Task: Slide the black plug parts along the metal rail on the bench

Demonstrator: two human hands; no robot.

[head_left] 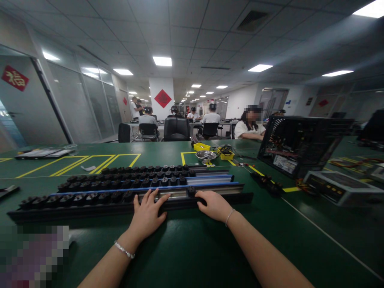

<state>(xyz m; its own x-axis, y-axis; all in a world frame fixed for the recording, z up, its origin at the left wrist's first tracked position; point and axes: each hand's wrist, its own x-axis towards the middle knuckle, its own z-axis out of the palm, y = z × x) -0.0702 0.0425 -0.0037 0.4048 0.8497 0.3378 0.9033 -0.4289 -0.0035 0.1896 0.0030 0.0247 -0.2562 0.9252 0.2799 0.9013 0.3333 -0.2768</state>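
"Under the left hand (147, 216), what's there?"
"The near black rail (244, 197). That hand is spread wide, fingertips on the rail, probably to steady it."
"And the right hand (214, 205)?"
"Its fingertips touch a small black module (191, 192) in the channel, perhaps keeping it straight. Whether they pinch it, I can't tell."
"Just left of both hands?"
"The row of similar modules (79, 199), apparently kept aligned by that same rail."

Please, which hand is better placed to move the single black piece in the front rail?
Probably the right hand: its fingertips appear to touch the black piece. The left hand lies spread over the front rail, with a gap before that piece.
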